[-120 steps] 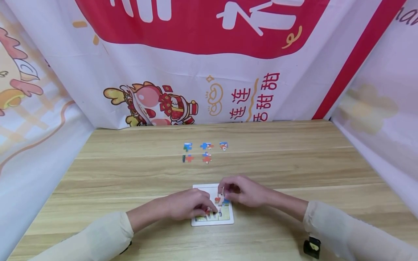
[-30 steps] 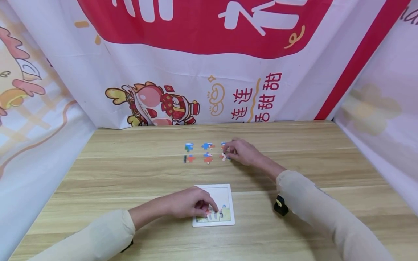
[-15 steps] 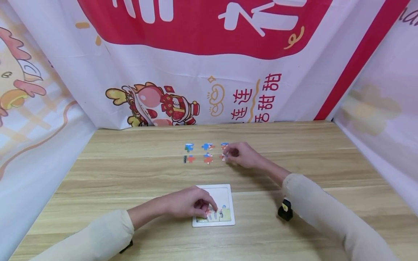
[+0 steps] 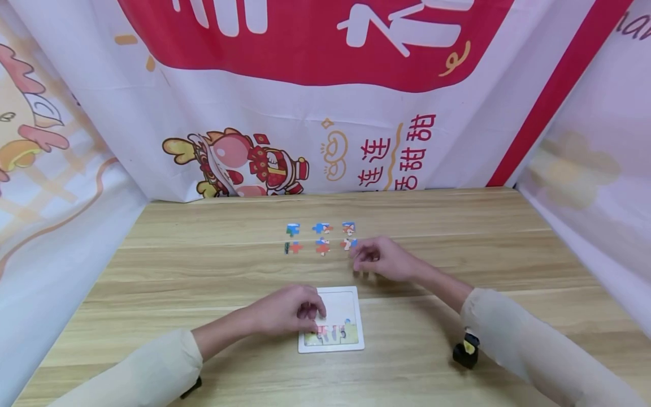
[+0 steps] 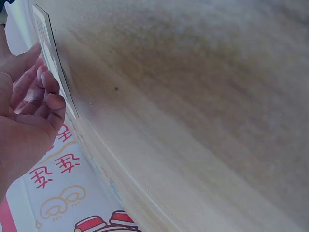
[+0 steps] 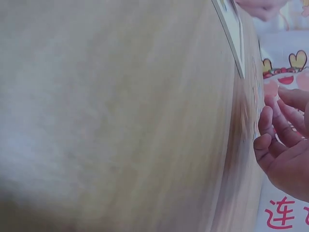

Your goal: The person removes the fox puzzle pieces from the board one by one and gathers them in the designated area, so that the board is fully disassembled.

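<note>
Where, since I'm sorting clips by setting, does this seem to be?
Probably an indoor tabletop booth set up for recording: printed cloths enclose the back and both sides of a wooden table, with loose puzzle pieces and a white puzzle tray on it.

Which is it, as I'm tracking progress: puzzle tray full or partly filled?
Partly filled: the tray has pieces along its near side, bare beyond.

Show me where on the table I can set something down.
The pale wood-grain table is bare left of the six loose, multicoloured jigsaw pieces, out to the white printed cloth; also at far right, beyond the bare right hand. Crowded: the white rectangular puzzle tray, partly covered by the bare left hand, and around the pieces.
</note>
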Available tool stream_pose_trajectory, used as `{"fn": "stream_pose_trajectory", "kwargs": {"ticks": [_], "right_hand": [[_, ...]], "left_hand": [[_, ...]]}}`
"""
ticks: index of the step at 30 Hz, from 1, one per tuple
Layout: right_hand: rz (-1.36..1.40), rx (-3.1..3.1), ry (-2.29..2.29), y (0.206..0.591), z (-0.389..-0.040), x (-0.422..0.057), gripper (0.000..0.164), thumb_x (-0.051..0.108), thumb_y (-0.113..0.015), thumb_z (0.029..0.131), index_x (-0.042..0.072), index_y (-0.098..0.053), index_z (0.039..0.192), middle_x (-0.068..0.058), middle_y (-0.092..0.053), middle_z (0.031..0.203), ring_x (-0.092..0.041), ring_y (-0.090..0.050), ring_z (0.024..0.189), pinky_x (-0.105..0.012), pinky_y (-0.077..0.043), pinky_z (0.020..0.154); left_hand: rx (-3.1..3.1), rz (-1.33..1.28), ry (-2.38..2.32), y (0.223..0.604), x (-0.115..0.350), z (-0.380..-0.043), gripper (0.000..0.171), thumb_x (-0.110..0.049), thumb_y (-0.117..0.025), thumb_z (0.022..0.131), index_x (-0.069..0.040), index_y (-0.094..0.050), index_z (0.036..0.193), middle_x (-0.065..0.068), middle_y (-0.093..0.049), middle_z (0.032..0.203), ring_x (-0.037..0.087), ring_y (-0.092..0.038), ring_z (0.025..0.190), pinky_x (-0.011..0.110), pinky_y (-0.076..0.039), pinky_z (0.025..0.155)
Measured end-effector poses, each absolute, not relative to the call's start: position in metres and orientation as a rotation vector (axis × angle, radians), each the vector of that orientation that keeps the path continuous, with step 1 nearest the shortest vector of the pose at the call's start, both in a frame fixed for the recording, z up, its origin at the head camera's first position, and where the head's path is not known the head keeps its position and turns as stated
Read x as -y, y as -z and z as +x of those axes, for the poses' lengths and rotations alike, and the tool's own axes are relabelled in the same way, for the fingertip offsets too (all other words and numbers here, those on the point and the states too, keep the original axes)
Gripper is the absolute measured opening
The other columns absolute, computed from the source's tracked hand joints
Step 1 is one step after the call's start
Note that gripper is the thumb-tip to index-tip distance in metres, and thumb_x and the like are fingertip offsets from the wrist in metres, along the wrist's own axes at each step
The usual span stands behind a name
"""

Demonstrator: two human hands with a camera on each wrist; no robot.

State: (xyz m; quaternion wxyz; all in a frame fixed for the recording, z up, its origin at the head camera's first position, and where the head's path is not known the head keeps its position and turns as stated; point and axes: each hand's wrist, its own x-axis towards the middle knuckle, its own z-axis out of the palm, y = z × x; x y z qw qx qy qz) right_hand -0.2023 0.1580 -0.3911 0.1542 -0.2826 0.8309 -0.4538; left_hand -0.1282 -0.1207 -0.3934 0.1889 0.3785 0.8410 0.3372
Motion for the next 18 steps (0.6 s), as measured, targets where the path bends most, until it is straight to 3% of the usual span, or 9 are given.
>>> {"fn": "stream_pose_trajectory", "kwargs": {"ticks": [18], "right_hand": [[-0.859,-2.208,1.285,0.389,-0.152,-0.151,0.016,-0.002,-0.074,0.091,-0.006,-0.07,0.107,-0.006,-0.071,0.087,-0.015,-0.064,0.076,-0.023,-0.053,0.065]], "left_hand": [[-2.409,0.9,-0.956,0.393,0.122,-0.127,0.021,-0.01,-0.091,0.077,-0.011,-0.073,0.09,-0.003,-0.059,0.082,0.011,-0.052,0.072,0.022,-0.044,0.065]]}}
